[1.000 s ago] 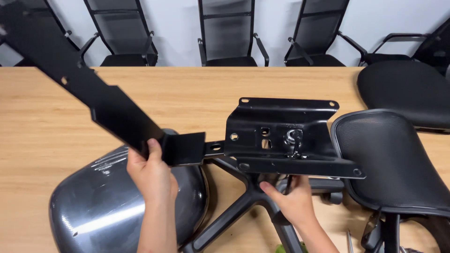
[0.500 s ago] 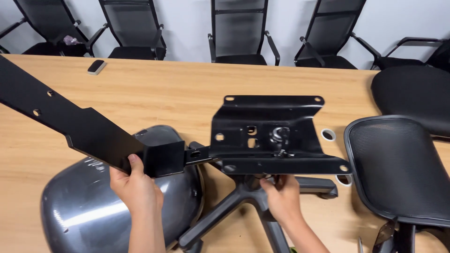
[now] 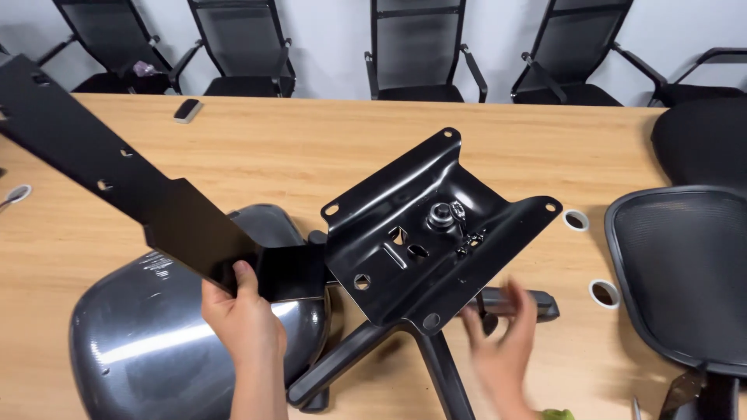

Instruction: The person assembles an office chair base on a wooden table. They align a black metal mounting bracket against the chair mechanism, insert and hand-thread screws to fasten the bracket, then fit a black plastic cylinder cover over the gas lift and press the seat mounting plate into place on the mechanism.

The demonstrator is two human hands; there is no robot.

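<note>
- Head view: the left hand is wrapped tight around the near end of a long black metal bar. The bar has holes in it and sticks up and away to the left.
- The bar meets a black metal plate. The plate is tilted, with one corner up high.
- The plate sits on top of a black chair base with legs that spread out on the wooden table.
- The right hand is blurry. It is just below the plate, near one leg. I cannot tell if it holds anything.
- A shiny grey shell lies under the bar, by the left hand.
- A black mesh seat lies well apart on the right.
- My guess on how far along: plate and base are together. The seat and shell are not on yet, so a lot is left.
</note>
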